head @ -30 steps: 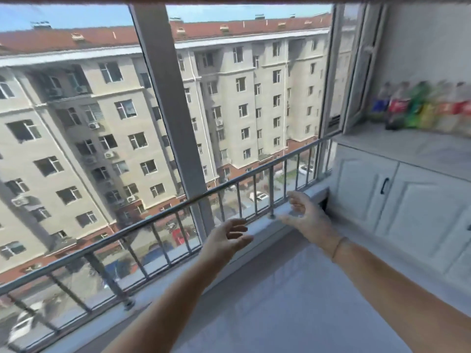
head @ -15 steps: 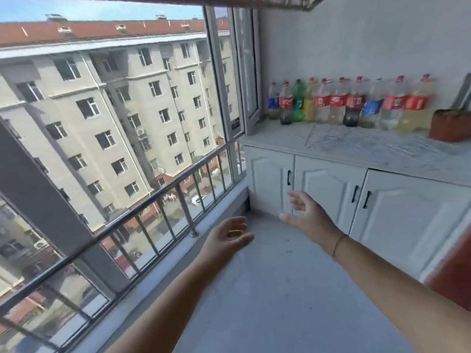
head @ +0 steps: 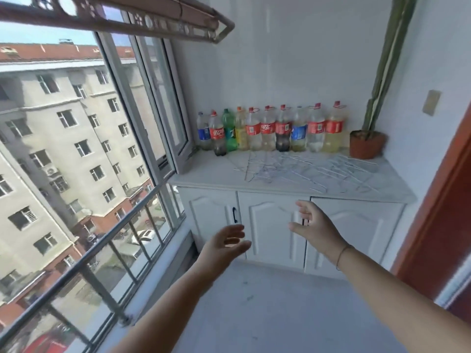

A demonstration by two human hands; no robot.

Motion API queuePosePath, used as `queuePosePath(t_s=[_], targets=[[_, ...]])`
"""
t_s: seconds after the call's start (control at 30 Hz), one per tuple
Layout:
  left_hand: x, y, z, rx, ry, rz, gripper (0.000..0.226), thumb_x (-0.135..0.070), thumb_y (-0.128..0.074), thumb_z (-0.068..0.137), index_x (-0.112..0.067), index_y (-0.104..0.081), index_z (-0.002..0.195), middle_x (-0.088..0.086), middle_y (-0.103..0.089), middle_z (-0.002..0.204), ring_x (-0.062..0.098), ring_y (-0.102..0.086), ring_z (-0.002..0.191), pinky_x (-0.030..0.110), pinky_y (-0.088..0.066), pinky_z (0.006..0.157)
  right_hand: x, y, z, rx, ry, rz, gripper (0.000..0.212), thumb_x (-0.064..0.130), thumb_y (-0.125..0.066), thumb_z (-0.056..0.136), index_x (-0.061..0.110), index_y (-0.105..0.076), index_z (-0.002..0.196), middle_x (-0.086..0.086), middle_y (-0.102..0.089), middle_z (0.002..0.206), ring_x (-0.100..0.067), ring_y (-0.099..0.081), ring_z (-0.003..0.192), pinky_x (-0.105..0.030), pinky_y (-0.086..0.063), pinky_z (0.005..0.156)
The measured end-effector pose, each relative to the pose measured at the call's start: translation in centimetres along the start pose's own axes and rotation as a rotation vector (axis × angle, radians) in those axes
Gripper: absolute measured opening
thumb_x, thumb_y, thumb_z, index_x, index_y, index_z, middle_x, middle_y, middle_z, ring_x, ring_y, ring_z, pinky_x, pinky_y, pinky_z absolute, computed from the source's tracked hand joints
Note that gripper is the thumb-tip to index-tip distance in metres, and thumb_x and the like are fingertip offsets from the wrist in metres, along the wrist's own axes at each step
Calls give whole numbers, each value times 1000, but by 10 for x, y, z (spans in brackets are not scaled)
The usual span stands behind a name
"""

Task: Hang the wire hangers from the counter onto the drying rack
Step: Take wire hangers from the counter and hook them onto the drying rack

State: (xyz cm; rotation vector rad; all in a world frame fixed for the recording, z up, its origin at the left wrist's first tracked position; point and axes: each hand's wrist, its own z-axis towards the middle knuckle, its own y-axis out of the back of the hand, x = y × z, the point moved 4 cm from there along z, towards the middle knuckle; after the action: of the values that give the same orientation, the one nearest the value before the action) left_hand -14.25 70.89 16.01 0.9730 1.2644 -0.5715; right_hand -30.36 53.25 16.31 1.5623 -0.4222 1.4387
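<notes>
Several thin wire hangers [head: 300, 169] lie spread flat on the pale counter [head: 204, 174] of a white cabinet at the end of the balcony. A brown drying rack [head: 132, 17] with round holes runs overhead at the top left. My left hand [head: 224, 247] and my right hand [head: 313, 225] reach forward side by side in front of the cabinet doors, below the counter's edge. Both have relaxed, spread fingers and hold nothing. Neither hand touches the hangers or the rack.
A row of several plastic drink bottles [head: 270, 133] stands against the back wall. A potted cactus [head: 367, 143] stands at the counter's right end. The window with a metal railing [head: 107, 248] runs along the left. A red-brown door frame [head: 438, 200] bounds the right.
The view has swung right and up from the window to the cabinet, bringing the hangers and the rack into sight. Both hands stay extended and empty.
</notes>
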Motion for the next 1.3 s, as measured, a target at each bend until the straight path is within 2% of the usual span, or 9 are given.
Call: queuePosePath(t_s=[0.1,0.2,0.3,0.43,0.53,0.77,1.03,1.2,1.3], targets=[[-2,-11,51,48,4,-8,40,-19,-71,81,-20,-59,119,-1,-66,112,13,-60,106,25,-48,93,-18,13,34,-58,-55,3,57,12,-70,79,15,-46,130,-2,-50,123,-15,-47,118,-23,-34,92],[1,-29,103,101,0,-16,39,-26,-75,76,-26,-60,112,-3,-66,110,13,-61,105,23,-49,89,-40,26,71,-99,-96,11,56,12,-70,78,16,-47,129,-4,-50,125,-12,-46,113,-23,-34,90],[7,-49,155,132,2,-4,33,-20,-73,80,-29,-59,108,-5,-66,108,11,-61,105,18,-50,82,-62,42,113,-139,-115,5,54,13,-70,78,15,-48,128,-4,-50,126,-11,-46,113,-22,-35,91],[11,-76,229,130,0,2,33,-19,-71,81,-28,-59,110,-5,-67,108,8,-61,104,17,-47,85,-94,62,179,-137,-127,0,51,15,-67,80,18,-48,128,1,-50,125,-10,-46,115,-11,-41,78],[12,-100,285,123,25,-4,37,-19,-70,82,-23,-59,117,-6,-67,107,7,-61,103,13,-48,82,-119,79,235,-130,-131,-12,48,14,-66,81,18,-50,125,1,-51,124,-10,-48,112,-22,-36,90],[16,-142,408,62,76,2,34,-19,-70,82,-24,-59,114,-4,-66,105,11,-62,101,20,-46,86,-167,113,360,-64,-167,-51,43,15,-67,80,17,-52,121,4,-52,113,-9,-49,106,-23,-37,89],[50,-171,501,59,192,-5,31,-19,-70,82,-24,-59,111,-4,-66,104,10,-61,100,13,-45,78,-226,110,468,26,-254,-107,43,15,-66,80,11,-53,121,0,-53,111,-12,-51,102,-25,-39,88],[75,-187,557,71,245,-9,35,-20,-69,83,-19,-59,116,-5,-65,102,5,-60,97,11,-44,71,-266,90,524,104,-321,-181,28,15,-65,81,7,-60,107,-7,-62,104,-20,-57,91,-31,-46,86],[90,-195,586,88,299,-36,34,-21,-70,82,-20,-59,115,-3,-65,104,4,-60,97,12,-44,74,-288,77,552,139,-381,-190,22,13,-64,80,7,-63,101,-6,-63,96,-22,-59,86,-29,-47,81]])
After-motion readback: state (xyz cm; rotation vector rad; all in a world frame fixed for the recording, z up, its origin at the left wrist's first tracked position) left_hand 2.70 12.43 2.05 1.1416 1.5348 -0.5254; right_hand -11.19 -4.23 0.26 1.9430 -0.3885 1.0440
